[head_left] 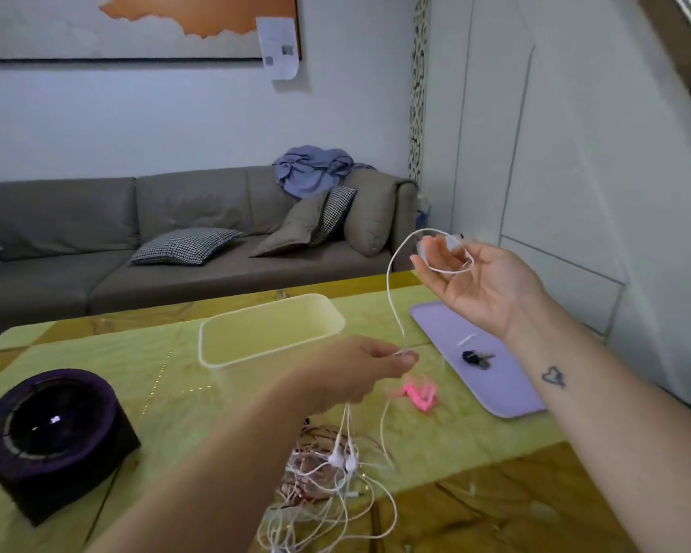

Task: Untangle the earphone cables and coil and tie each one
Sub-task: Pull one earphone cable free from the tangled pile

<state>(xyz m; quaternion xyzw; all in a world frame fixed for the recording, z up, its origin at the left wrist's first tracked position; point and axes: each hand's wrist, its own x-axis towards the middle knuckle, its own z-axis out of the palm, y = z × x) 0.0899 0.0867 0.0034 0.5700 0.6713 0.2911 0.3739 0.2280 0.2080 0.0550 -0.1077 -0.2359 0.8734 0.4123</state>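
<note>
Head view: my left hand (360, 373) pinches the white cable (389, 285) by the tub's (256, 337) rim — my right hand (475, 285), raised above the tray's (507, 393) edge, grips its looped end.

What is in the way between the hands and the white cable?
Nothing visible. The left hand pinches the white cable, and the right hand holds it looped round its fingers. Its lower part hangs down to the pile of cables.

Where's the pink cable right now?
Head view: the pink cable lies on the table right of centre, just left of the purple tray, near the fingertips of the left hand, which pinches a white cable.
</note>
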